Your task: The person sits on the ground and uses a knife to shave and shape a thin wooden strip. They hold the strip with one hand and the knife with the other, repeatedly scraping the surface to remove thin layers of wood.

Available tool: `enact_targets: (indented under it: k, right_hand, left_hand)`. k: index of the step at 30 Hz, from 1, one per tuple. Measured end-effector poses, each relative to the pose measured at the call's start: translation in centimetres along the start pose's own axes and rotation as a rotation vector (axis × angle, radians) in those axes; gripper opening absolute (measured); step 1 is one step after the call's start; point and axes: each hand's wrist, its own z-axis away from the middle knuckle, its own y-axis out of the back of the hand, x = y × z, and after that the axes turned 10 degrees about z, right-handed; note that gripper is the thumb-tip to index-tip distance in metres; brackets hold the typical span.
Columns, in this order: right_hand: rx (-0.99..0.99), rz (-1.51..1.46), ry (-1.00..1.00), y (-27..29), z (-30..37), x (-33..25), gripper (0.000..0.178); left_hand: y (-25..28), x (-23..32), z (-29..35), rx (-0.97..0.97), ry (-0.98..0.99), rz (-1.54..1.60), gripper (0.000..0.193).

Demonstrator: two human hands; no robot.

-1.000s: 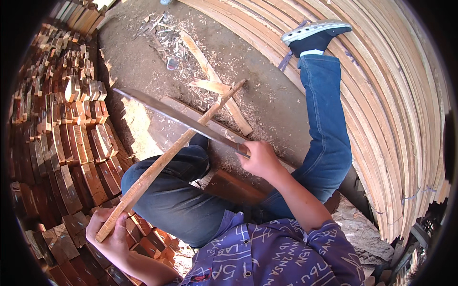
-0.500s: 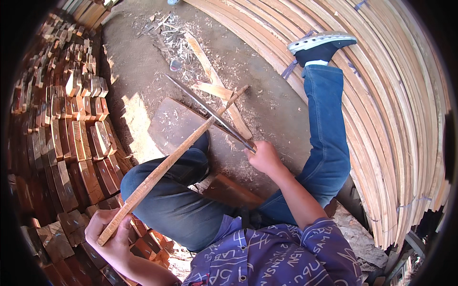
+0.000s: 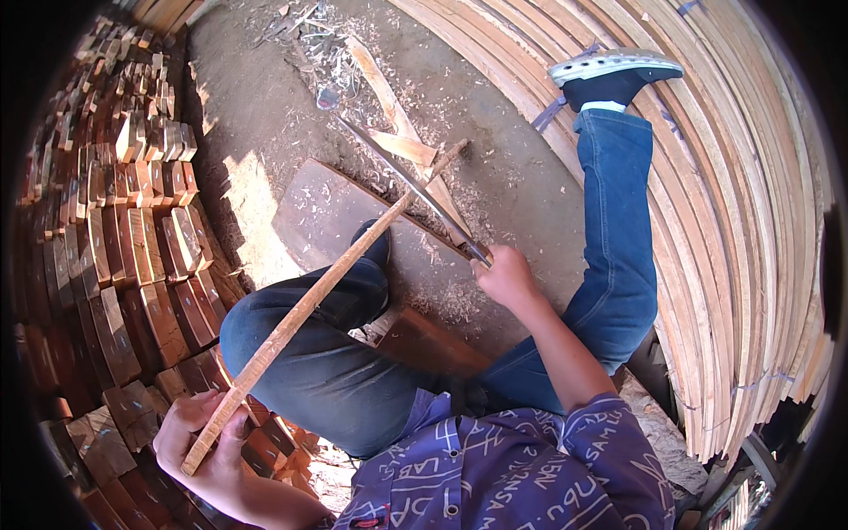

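My left hand [image 3: 205,440] is closed around the near end of a long, roughly shaped wooden stick [image 3: 314,300]. The stick slants over my bent left knee, away and to the right. In my right hand [image 3: 510,281] is the handle of a machete [image 3: 393,170], a long, narrow dark blade pointing away and to the left. Blade and stick cross near the stick's far end; whether they touch I cannot tell. Beneath the crossing lie a flat wooden board [image 3: 329,208] and a long offcut [image 3: 378,81], with a shorter offcut [image 3: 402,146] across it.
Stacked wooden blocks [image 3: 128,256] rise along my left side. Long bundled wood strips [image 3: 698,230] curve along the right, my right shoe [image 3: 616,69] resting against them. Shavings litter the ground [image 3: 495,159]. A reddish wood piece [image 3: 431,340] lies between my legs.
My right hand and the machete have moved slightly to the right. The stick's held end sits a little lower. The whole view has shifted slightly; both grips stay the same.
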Motion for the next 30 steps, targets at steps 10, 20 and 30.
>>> enact_targets:
  k: [10,20,30]
  right_hand:
    - [0.082,0.003,0.016,-3.3,-3.6,5.0,0.016]
    - [-0.029,-0.068,0.242,3.2,2.2,-3.6,0.018]
    - [-0.055,-0.062,-0.681,-1.9,-7.2,16.5,0.027]
  left_hand:
    - [0.1,1.4,-1.2,-0.106,-0.024,-0.066,0.038]
    - [0.6,-0.7,-0.3,-0.031,-0.015,-0.032,0.038]
    - [-0.8,1.2,-1.4,-0.043,-0.079,-0.021,0.032]
